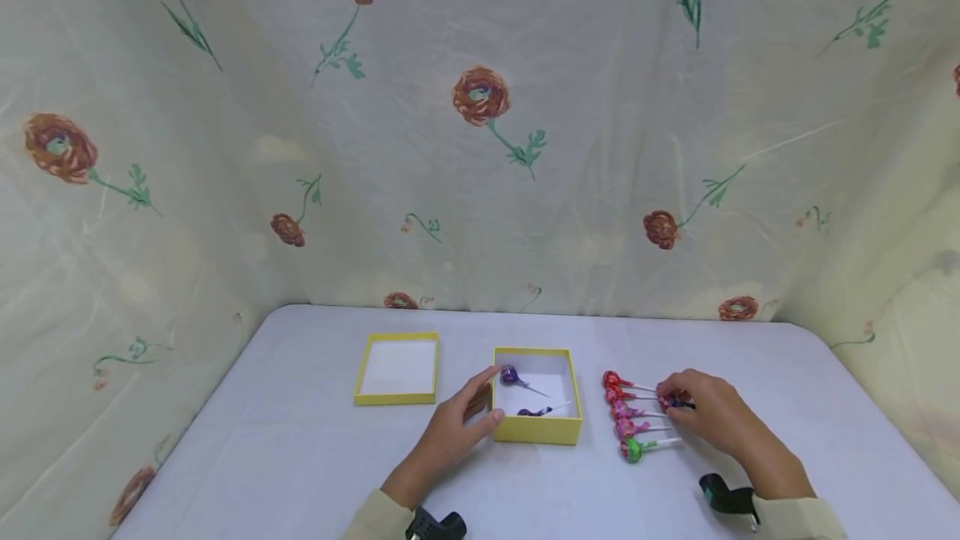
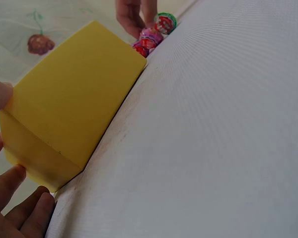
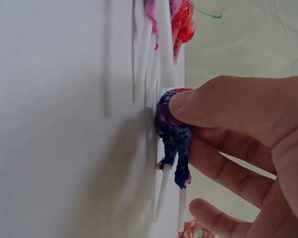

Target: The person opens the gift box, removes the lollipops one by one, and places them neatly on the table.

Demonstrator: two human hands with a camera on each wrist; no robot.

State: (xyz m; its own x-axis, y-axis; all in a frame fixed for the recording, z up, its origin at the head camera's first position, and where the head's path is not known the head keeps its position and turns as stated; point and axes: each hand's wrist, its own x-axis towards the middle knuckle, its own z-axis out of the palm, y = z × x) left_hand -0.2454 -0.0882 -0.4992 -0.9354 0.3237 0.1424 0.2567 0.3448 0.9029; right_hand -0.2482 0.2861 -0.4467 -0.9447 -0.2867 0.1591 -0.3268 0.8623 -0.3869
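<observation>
My left hand rests against the left side of an open yellow box, its thumb by the near corner and its fingertips along the side wall. Inside lie two purple-wrapped lollipops, one toward the back and another by the front wall. My right hand pinches a dark blue and purple lollipop by its candy end, between thumb and fingers. A second blue wrapper end and stick show right beside it. The hand is over the stick ends of a row of lollipops.
Several lollipops lie in a column right of the box, sticks pointing right: red ones at the back, pink in the middle, green nearest. The yellow-rimmed lid lies to the left of the box. A flowered curtain hangs behind the white table.
</observation>
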